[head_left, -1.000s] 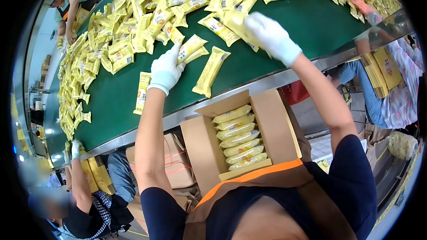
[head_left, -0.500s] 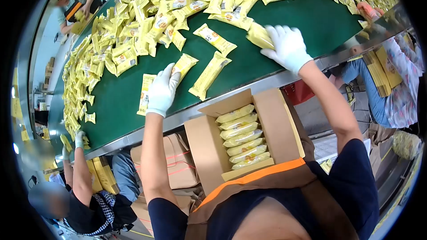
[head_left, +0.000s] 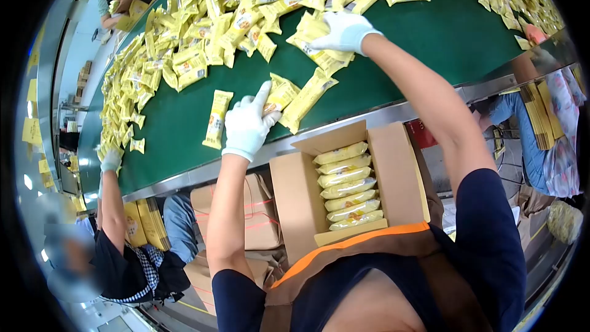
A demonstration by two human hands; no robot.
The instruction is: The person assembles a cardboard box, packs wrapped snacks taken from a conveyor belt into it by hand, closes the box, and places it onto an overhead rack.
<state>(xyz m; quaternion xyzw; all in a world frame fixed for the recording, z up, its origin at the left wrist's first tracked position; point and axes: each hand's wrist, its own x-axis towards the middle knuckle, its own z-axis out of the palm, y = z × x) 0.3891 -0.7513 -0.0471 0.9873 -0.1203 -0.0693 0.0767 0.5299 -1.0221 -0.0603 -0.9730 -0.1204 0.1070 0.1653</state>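
Observation:
My left hand (head_left: 247,127), in a white glove, has its thumb and fingers around the lower end of a yellow snack packet (head_left: 283,92) on the green belt. Right against that packet lies another slanted yellow packet (head_left: 307,101). A single packet (head_left: 217,120) lies to the left of my left hand. My right hand (head_left: 346,32), also gloved, is closed on a yellow packet (head_left: 310,27), which overlaps another packet (head_left: 329,60) beneath it. An open cardboard box (head_left: 294,200) in front of my body holds a row of several yellow packets (head_left: 347,187).
A large heap of yellow packets (head_left: 246,18) covers the far side of the green belt (head_left: 424,43). Its metal edge (head_left: 178,185) runs between belt and box. Brown cartons (head_left: 239,215) stand at left. Co-workers stand along the belt; one's gloved hand (head_left: 112,158) is at far left.
My right hand has moved left with its packet, bringing it over another packet. My left hand has shifted right with its packet, up against the slanted one. The view has shifted slightly.

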